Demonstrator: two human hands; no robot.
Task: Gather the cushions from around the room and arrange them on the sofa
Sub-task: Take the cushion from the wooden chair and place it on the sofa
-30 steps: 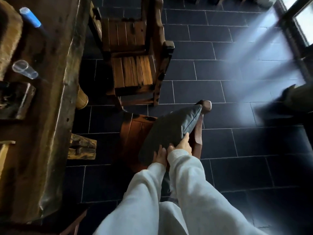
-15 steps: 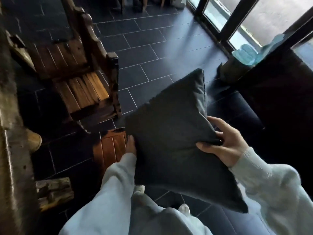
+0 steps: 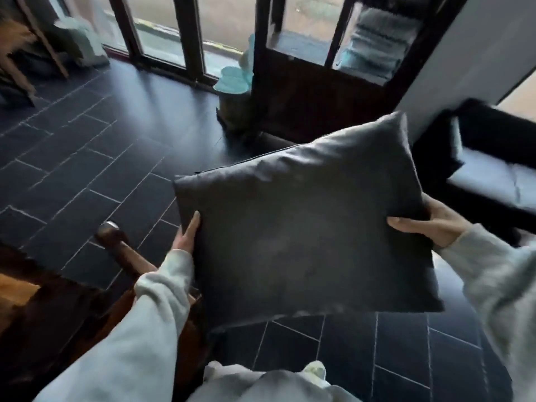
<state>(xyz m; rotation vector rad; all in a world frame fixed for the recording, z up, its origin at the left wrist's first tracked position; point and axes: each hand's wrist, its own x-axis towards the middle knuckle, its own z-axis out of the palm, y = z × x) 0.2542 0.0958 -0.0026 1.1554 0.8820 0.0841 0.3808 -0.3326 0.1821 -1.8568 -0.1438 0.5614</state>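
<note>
I hold a dark grey square cushion point(image 3: 307, 227) in the air in front of me, tilted with one corner up to the right. My left hand point(image 3: 185, 236) grips its left edge and my right hand point(image 3: 429, 224) grips its right edge. Both sleeves are pale grey. A dark sofa point(image 3: 493, 181) with a pale seat cushion stands at the right, beyond the held cushion; only its near end shows.
A wooden chair point(image 3: 116, 248) is low at my left, its rounded post just left of my left hand. Dark tiled floor point(image 3: 87, 169) stretches ahead. Glass doors point(image 3: 220, 27) line the far wall, with a turquoise object on a stump point(image 3: 235, 91) beside them.
The cushion has come up off the wooden chair and swung right with my turn. My view has gone from the table and chairs to the glass doors and sofa.
</note>
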